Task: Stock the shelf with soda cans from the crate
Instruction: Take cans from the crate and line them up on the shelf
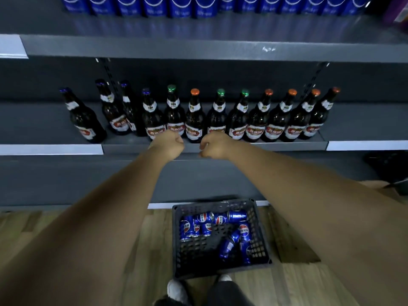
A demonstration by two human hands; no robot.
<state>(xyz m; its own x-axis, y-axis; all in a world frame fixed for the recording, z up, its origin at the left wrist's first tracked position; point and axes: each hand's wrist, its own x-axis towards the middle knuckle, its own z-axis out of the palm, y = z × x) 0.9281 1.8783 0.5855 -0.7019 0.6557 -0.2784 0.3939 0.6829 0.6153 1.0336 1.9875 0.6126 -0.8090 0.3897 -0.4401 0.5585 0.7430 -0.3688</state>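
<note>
1. Left hand (170, 143): arm stretched forward, with the hand at the front edge of the middle shelf (132, 148). The fingers are curled into a tight fist and only the back of the hand shows. It holds no can that I can see.
2. Right hand (213, 147): also extended, just beside the left hand with a small gap between them. The fingers are curled down and inward in a narrow, closed shape. Nothing is visibly gripped.
3. Both hands sit in front of the lower bodies of the bottles (194, 120). I cannot tell whether they touch the glass.
4. The bottles are dark brown, upright, in a row along the middle shelf. Their caps are blue at the left end, then green and orange mixed. The leftmost bottle stands a little apart from the others.
5. Crate (198, 253): dark perforated plastic, on the wooden floor (66, 228) at the foot of the shelving, below and between the arms.
6. Cans (207, 224): blue, lying loose on their sides inside the crate. One cluster is at the back left and a few are along the right wall.
7. Top shelf (198, 49): a row of cans (181, 6) stands upright side by side, only their lower halves in view.
8. A white shoe (176, 290) shows at the bottom edge, just in front of the crate.
</note>
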